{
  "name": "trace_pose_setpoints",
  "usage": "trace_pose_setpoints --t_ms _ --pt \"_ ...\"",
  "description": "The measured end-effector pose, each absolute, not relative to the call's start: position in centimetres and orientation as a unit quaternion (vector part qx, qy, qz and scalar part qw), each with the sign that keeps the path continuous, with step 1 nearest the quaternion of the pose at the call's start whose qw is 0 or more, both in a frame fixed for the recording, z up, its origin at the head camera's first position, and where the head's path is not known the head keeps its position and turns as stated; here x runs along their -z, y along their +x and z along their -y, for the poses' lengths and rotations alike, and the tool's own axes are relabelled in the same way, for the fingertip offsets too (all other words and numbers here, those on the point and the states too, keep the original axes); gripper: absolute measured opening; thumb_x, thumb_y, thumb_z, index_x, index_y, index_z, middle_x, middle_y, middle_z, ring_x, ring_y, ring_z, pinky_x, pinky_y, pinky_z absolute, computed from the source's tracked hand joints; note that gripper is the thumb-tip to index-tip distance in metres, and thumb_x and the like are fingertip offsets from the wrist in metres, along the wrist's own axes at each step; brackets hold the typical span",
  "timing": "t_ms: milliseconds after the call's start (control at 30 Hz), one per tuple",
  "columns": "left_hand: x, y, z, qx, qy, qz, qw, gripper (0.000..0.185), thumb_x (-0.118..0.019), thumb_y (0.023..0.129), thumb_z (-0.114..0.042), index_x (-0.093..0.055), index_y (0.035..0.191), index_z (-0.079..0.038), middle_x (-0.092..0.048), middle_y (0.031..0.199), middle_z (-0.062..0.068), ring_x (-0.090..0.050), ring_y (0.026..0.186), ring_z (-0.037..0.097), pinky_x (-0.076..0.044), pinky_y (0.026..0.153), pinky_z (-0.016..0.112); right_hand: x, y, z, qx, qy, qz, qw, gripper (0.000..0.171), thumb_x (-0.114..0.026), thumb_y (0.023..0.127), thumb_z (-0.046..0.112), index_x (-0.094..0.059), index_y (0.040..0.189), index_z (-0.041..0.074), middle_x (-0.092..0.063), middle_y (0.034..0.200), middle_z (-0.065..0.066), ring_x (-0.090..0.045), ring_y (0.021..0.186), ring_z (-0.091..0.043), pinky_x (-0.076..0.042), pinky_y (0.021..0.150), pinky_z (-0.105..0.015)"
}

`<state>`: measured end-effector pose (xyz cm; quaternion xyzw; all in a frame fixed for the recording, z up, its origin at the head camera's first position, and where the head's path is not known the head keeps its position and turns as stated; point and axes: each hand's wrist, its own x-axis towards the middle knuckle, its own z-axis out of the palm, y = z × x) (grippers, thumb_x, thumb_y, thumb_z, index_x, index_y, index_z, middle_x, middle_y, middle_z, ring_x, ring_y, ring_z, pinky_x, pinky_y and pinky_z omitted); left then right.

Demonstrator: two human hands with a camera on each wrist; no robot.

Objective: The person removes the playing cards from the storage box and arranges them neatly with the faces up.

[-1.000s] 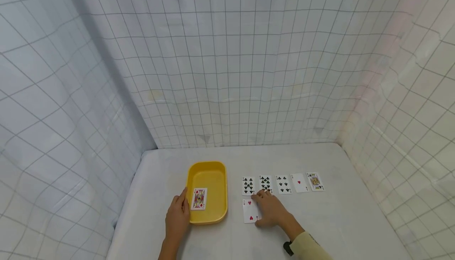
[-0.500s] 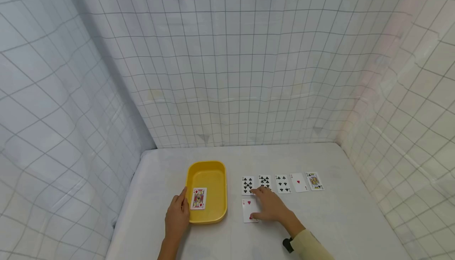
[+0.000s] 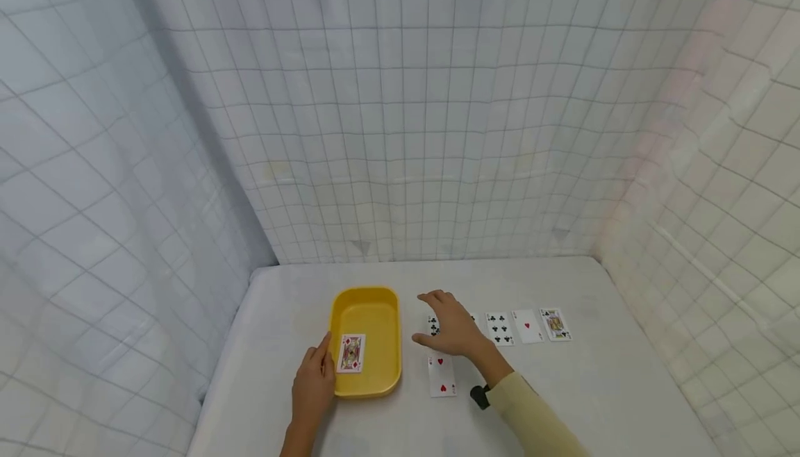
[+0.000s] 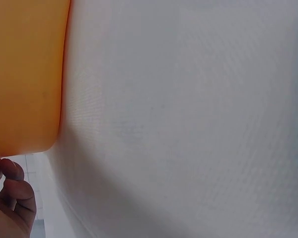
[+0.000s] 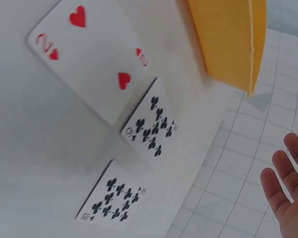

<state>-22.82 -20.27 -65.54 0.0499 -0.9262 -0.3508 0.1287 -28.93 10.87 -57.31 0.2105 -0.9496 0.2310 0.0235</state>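
Note:
A yellow tray point(image 3: 382, 346) stands on the white table, with a face card of diamonds point(image 3: 351, 353) lying inside at its left. My left hand point(image 3: 311, 386) grips the tray's left rim; part of its curled fingers shows in the left wrist view. My right hand point(image 3: 455, 326) hovers above the card row with thumb and fingers spread, holding nothing. It partly hides the nine of clubs point(image 5: 151, 124) and ten of clubs point(image 5: 116, 196), both plain in the right wrist view. Nearest the person lies the two of hearts point(image 3: 442, 376), face up.
Along the row to the right lie a six of clubs point(image 3: 500, 329), an ace of hearts point(image 3: 528, 326) and a black-suit face card point(image 3: 555, 324). White gridded sheets point(image 3: 387, 130) enclose the table point(image 3: 600, 387) at the back and both sides.
My right hand has lifted off the two of hearts and moved up and left over the row, its fingers spreading wider. The card stays on the table. The left hand keeps its place.

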Motion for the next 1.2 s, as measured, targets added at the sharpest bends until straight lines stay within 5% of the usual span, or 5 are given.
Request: trace_pose_setpoints --t_ms 400,767,967,1200 --pt "65.5 -22.6 20.5 0.339 0.060 0.931 0.120 0.044 -0.055 0.106 -0.013 -0.054 0.150 -0.008 -0.056 0.091 0.006 -0.042 0.070 0.013 -0.038 0.060 0.024 56.7 -30.4 -4.0 -0.228 0.266 0.936 -0.023 0.094 -0.071 0.084 0.068 -0.044 0.155 0.013 -0.046 0.156 -0.008 -0.050 0.140 -0.027 -0.047 0.111 -0.046" --pt "65.5 -22.3 20.5 0.335 0.051 0.930 0.143 0.042 -0.057 0.104 -0.012 -0.058 0.147 -0.009 -0.055 0.088 0.002 -0.039 0.066 0.009 -0.036 0.056 0.023 60.0 -30.8 1.9 -0.216 0.269 0.935 -0.081 0.103 -0.083 0.077 0.058 -0.039 0.158 0.012 -0.038 0.161 -0.006 -0.050 0.139 -0.024 -0.047 0.111 -0.039" --pt "65.8 -22.1 20.3 0.341 0.042 0.925 0.161 0.041 -0.058 0.104 -0.010 -0.060 0.144 -0.007 -0.055 0.087 0.001 -0.037 0.065 0.007 -0.036 0.055 0.022 61.3 -30.3 3.2 -0.155 0.279 0.940 -0.124 0.118 -0.086 0.068 0.068 -0.037 0.158 0.008 -0.037 0.162 -0.008 -0.045 0.144 -0.028 -0.045 0.114 -0.038" --pt "65.7 -22.4 20.3 0.336 0.043 0.924 0.175 0.040 -0.060 0.103 -0.009 -0.062 0.142 -0.007 -0.052 0.083 -0.001 -0.036 0.064 0.005 -0.035 0.055 0.022 62.6 -30.3 3.7 -0.020 0.303 0.947 -0.100 0.118 -0.082 0.062 0.079 -0.046 0.153 0.014 -0.046 0.154 -0.002 -0.048 0.136 -0.022 -0.047 0.109 -0.035"
